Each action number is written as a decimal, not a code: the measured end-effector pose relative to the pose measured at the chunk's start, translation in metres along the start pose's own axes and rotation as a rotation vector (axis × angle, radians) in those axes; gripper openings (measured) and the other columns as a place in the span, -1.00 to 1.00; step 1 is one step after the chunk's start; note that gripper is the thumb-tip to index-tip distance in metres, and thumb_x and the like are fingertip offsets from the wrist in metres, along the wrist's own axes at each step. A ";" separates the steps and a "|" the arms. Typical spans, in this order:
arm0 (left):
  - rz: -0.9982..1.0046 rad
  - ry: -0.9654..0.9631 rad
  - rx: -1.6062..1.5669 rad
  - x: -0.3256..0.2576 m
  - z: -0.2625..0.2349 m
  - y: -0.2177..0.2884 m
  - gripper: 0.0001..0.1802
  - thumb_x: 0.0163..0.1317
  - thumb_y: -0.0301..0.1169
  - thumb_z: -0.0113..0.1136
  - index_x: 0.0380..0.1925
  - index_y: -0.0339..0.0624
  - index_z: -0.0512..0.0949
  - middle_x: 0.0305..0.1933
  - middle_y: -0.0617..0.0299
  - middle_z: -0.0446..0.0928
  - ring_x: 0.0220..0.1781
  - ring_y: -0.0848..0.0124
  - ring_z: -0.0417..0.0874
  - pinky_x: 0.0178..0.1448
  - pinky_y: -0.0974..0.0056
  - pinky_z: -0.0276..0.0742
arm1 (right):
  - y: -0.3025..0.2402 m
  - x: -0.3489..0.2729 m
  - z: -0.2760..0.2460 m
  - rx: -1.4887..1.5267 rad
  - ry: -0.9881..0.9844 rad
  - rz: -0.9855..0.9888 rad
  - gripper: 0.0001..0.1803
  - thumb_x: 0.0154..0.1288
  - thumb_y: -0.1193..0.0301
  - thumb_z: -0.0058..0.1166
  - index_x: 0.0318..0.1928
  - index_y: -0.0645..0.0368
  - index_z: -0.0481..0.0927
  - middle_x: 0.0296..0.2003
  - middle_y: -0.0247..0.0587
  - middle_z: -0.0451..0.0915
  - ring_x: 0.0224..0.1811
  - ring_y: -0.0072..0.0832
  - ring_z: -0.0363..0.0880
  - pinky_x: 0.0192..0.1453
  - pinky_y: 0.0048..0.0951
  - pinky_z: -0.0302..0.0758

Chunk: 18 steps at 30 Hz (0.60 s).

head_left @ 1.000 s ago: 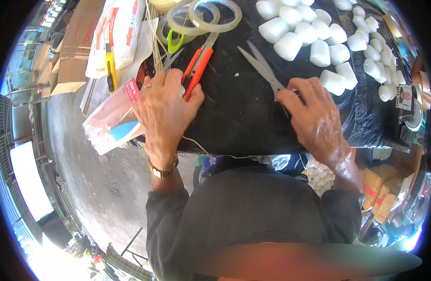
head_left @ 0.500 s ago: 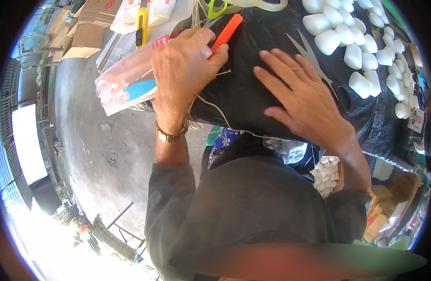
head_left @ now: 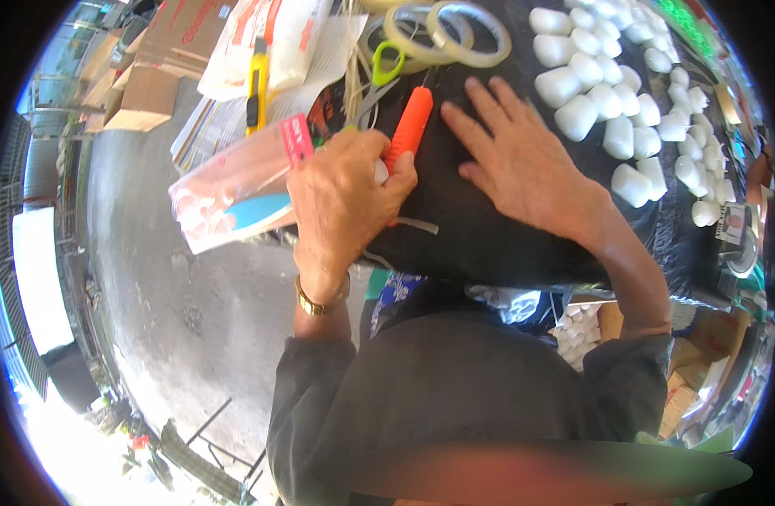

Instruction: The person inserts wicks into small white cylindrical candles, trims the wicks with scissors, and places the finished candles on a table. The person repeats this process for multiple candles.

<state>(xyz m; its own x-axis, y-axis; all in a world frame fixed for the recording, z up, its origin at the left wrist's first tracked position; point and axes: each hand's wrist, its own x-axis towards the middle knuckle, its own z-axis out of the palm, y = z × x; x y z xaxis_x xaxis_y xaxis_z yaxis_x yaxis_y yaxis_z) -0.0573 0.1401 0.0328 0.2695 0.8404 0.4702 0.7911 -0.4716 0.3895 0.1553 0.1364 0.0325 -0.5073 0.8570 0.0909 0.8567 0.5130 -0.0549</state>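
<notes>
Closed fingers of my left hand (head_left: 345,181) hold the lower end of an orange handle (head_left: 411,122) with a thin dark shaft at its far end. A small white piece (head_left: 380,172) shows between thumb and fingers; I cannot tell what it is. Beside that hand lies a clear plastic pack (head_left: 210,198) with a pink label and a blue-and-white item in it. My right hand (head_left: 526,169) rests palm down on the black-covered table (head_left: 480,240), fingers spread, holding nothing. Scissors with lime-green handles (head_left: 388,63) lie beyond my left hand.
Clear tape rolls (head_left: 471,34) lie at the far side. White rounded pieces (head_left: 606,101) stand in rows at right. A yellow box cutter (head_left: 257,88) and white plastic bag (head_left: 235,51) lie far left. Pale strands (head_left: 352,76) run beside the scissors. Cardboard boxes (head_left: 143,97) stand at left.
My left hand has drawn back toward me with the orange handle. My right hand has slid forward and left, hiding the black-handled scissors that showed beside it. The whole view has shifted down somewhat.
</notes>
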 end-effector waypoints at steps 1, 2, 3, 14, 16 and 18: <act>-0.008 -0.021 0.013 0.000 0.004 0.003 -0.75 -0.05 -0.30 0.43 -0.60 -0.13 0.53 -0.60 0.14 0.47 -0.53 0.11 0.57 -0.42 0.09 0.48 | 0.009 -0.005 -0.008 0.077 -0.044 -0.041 -0.47 0.33 0.28 0.10 0.27 0.15 0.42 0.32 0.13 0.33 0.37 0.03 0.28 0.41 -0.05 0.27; -0.002 -0.004 0.016 0.001 0.008 0.005 -0.78 -0.03 -0.31 0.43 -0.56 -0.16 0.57 -0.56 0.12 0.51 -0.49 0.10 0.60 -0.35 0.10 0.52 | 0.018 -0.008 -0.014 0.159 -0.039 -0.107 -0.50 0.32 0.30 0.12 0.23 0.17 0.46 0.29 0.12 0.37 0.35 0.03 0.31 0.40 -0.07 0.29; -0.005 -0.013 0.023 0.001 0.011 0.006 -0.79 -0.01 -0.32 0.43 -0.51 -0.18 0.60 -0.51 0.11 0.56 -0.45 0.10 0.62 -0.28 0.12 0.55 | 0.032 -0.004 -0.018 0.265 0.011 -0.123 -0.65 0.30 0.37 0.12 0.06 0.23 0.59 0.14 0.04 0.54 0.23 -0.03 0.46 0.29 -0.14 0.41; -0.005 0.069 -0.091 0.000 0.027 0.002 -0.80 0.04 -0.37 0.44 -0.40 -0.22 0.64 -0.45 0.14 0.62 -0.36 0.11 0.68 0.22 -0.10 0.55 | 0.140 0.109 -0.008 -0.022 -0.008 0.306 -0.70 0.38 0.26 -0.03 -0.05 0.16 0.61 -0.11 0.00 0.62 0.03 -0.02 0.58 0.12 -0.03 0.51; 0.017 0.077 -0.084 0.000 0.029 0.002 -0.79 0.04 -0.35 0.45 -0.39 -0.19 0.64 -0.52 0.15 0.56 -0.42 0.11 0.64 0.19 -0.08 0.57 | 0.138 0.119 0.007 -0.136 -0.100 0.332 -0.67 0.42 0.22 -0.09 0.06 0.05 0.58 0.01 -0.01 0.58 0.12 -0.01 0.54 0.20 0.01 0.46; 0.009 0.064 -0.082 0.000 0.029 0.003 -0.81 0.01 -0.39 0.45 -0.40 -0.20 0.64 -0.53 0.16 0.55 -0.43 0.13 0.64 0.18 -0.11 0.57 | 0.140 0.121 0.015 -0.039 -0.065 0.155 -0.63 0.43 0.21 -0.12 0.18 -0.09 0.50 0.10 -0.04 0.52 0.18 -0.01 0.50 0.25 0.03 0.42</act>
<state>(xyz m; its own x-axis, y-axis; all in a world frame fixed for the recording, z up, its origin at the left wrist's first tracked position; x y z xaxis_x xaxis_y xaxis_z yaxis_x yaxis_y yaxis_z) -0.0395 0.1463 0.0105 0.2387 0.8188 0.5221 0.7408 -0.5012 0.4472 0.2126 0.3131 0.0210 -0.3725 0.9278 0.0197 0.9275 0.3730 -0.0246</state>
